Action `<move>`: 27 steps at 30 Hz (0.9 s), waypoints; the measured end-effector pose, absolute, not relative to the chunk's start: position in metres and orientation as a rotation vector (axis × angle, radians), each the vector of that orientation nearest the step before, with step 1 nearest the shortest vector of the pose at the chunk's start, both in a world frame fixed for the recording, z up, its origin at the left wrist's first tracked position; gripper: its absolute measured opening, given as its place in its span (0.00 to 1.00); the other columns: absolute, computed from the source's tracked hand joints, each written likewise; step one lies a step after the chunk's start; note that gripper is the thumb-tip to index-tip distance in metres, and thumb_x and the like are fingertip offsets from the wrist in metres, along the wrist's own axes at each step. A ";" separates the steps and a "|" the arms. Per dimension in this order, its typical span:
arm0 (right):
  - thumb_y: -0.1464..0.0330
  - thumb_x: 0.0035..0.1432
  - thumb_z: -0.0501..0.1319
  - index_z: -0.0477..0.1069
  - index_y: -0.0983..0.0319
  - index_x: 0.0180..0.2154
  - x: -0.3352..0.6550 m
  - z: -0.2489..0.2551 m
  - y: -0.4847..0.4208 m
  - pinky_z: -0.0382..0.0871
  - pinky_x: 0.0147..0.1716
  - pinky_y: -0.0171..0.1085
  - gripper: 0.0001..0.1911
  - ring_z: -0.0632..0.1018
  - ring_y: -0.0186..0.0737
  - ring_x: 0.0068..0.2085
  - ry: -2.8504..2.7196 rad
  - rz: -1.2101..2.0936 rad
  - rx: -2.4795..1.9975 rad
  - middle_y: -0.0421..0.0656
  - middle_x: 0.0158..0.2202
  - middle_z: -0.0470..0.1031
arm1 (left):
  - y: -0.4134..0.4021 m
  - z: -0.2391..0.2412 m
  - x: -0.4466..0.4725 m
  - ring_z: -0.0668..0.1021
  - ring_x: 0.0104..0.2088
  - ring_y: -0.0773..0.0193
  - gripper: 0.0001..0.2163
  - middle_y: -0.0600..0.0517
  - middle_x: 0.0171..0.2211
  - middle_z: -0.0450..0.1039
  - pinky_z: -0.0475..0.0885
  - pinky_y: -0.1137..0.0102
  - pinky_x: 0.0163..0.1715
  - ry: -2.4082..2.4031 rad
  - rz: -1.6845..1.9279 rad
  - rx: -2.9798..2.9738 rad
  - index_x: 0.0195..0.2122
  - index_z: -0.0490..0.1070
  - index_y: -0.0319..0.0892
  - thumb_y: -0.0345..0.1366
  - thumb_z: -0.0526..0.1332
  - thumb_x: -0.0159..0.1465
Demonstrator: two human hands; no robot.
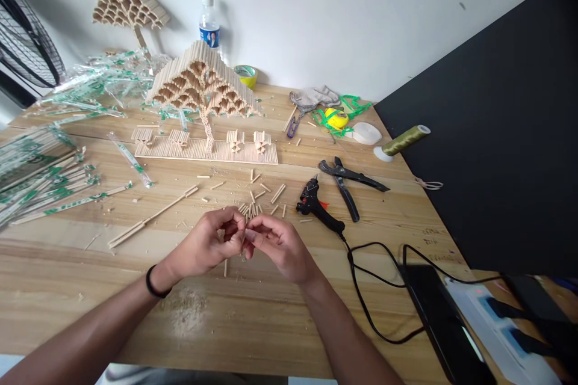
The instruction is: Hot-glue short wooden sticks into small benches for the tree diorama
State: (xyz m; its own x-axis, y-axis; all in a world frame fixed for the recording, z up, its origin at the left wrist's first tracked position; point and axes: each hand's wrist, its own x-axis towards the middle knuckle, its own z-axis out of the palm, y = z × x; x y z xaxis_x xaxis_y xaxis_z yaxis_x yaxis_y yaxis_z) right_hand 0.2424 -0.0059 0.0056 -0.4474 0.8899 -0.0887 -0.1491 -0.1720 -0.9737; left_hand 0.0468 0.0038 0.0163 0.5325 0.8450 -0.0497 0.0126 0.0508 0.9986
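Observation:
My left hand (210, 243) and my right hand (280, 248) meet just in front of a heap of short cut wooden stick pieces (251, 210). Both are closed in a pinch, fingertips touching; what lies between them is too small and covered to make out. A short stick (226, 267) rests on the table below my left fingers. Beyond the heap stands a tree model (203, 66) built of sticks, on a flat stick base (162, 151) with small stick pieces of furniture-like shape. To the right of my right hand lies a black glue gun (311, 200).
Black-handled cutters (350, 177) lie right of the glue gun, whose cable (354, 289) runs past a phone (445, 325) to a power strip (492, 325). Wrapped chopsticks (40, 174) pile at left. A bottle (208, 27), tape roll (246, 75) and yellow tape measure (336, 118) stand behind.

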 end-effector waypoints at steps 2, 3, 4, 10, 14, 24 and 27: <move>0.57 0.65 0.69 0.76 0.62 0.36 0.242 0.005 -0.006 0.73 0.34 0.37 0.14 0.79 0.36 0.29 -1.306 1.733 -0.906 0.39 0.28 0.77 | 0.003 0.016 0.047 0.79 0.29 0.65 0.13 0.50 0.27 0.78 0.69 0.72 0.30 0.815 0.759 1.407 0.33 0.64 0.43 0.41 0.64 0.70; 0.57 0.65 0.69 0.76 0.62 0.36 0.242 0.005 -0.006 0.73 0.34 0.37 0.15 0.78 0.36 0.29 -1.302 1.740 -0.900 0.39 0.28 0.77 | 0.003 0.016 0.046 0.79 0.28 0.65 0.12 0.51 0.26 0.77 0.69 0.72 0.30 0.820 0.764 1.426 0.33 0.64 0.42 0.40 0.64 0.70; 0.56 0.66 0.69 0.76 0.62 0.36 0.242 0.005 -0.006 0.73 0.34 0.37 0.15 0.78 0.36 0.29 -1.299 1.747 -0.896 0.39 0.27 0.77 | 0.003 0.016 0.046 0.78 0.28 0.65 0.11 0.51 0.26 0.77 0.68 0.72 0.30 0.827 0.769 1.447 0.33 0.64 0.42 0.39 0.64 0.70; 0.54 0.65 0.69 0.76 0.61 0.37 0.242 0.005 -0.006 0.73 0.34 0.37 0.17 0.78 0.37 0.29 -1.308 1.734 -0.929 0.39 0.28 0.77 | 0.005 0.013 0.046 0.79 0.30 0.64 0.10 0.50 0.28 0.78 0.71 0.71 0.33 0.818 0.751 1.417 0.34 0.65 0.43 0.38 0.63 0.71; 0.54 0.65 0.69 0.76 0.61 0.38 0.242 0.001 -0.005 0.75 0.34 0.37 0.17 0.79 0.36 0.30 -1.321 1.708 -0.937 0.39 0.30 0.77 | 0.008 0.008 0.044 0.80 0.31 0.64 0.11 0.51 0.29 0.78 0.72 0.72 0.32 0.830 0.714 1.412 0.34 0.65 0.43 0.40 0.63 0.71; 0.63 0.59 0.72 0.72 0.59 0.45 0.239 -0.002 -0.004 0.78 0.41 0.38 0.15 0.83 0.36 0.34 -1.313 1.682 -0.986 0.41 0.38 0.81 | 0.014 -0.001 0.041 0.73 0.27 0.68 0.11 0.55 0.27 0.71 0.65 0.74 0.28 0.933 0.763 1.495 0.34 0.69 0.41 0.41 0.68 0.66; 0.65 0.59 0.72 0.73 0.59 0.44 0.238 -0.001 -0.004 0.78 0.42 0.38 0.14 0.82 0.36 0.35 -1.323 1.653 -0.985 0.40 0.37 0.81 | 0.013 -0.002 0.041 0.74 0.29 0.66 0.12 0.54 0.29 0.72 0.68 0.72 0.31 0.894 0.765 1.457 0.36 0.70 0.40 0.43 0.67 0.66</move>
